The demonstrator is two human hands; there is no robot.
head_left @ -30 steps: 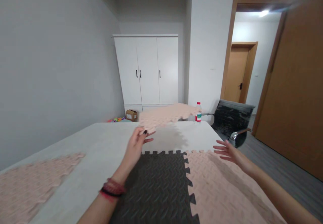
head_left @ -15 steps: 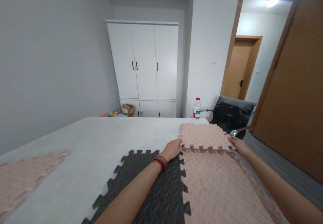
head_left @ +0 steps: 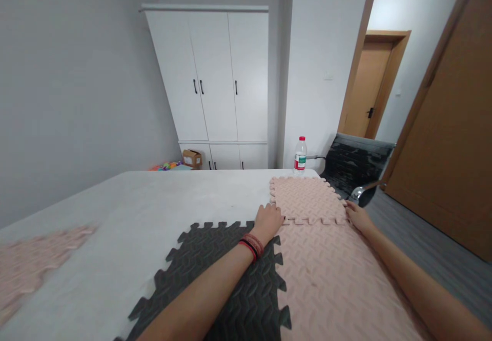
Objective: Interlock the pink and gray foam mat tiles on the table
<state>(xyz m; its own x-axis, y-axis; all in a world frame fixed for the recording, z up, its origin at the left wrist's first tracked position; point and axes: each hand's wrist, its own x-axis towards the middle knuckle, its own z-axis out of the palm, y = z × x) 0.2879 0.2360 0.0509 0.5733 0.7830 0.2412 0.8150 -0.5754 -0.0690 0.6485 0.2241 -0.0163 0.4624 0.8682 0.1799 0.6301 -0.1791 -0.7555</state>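
A small-looking far pink foam mat tile (head_left: 303, 197) lies flat on the table, its front edge meeting a nearer pink foam tile (head_left: 330, 274) along a toothed seam. My left hand (head_left: 269, 221) is closed on the far tile's front left corner, thumb at the seam. At the front right corner my right hand (head_left: 358, 216) grips the same tile by its edge. Under my left forearm lies a black foam tile (head_left: 246, 289), beside the nearer pink one; a narrow toothed gap shows between them near the front.
Another pink tile (head_left: 34, 259) lies at the left on the white table (head_left: 165, 192). A water bottle with a red cap (head_left: 300, 156) stands at the table's far edge, behind the far tile. A black chair (head_left: 355, 164) stands beyond the right corner.
The far pink tile's front edge has come down from above the nearer tile and now lies level with it at the seam. Both hands stay at its corners. My view has tilted slightly downward.
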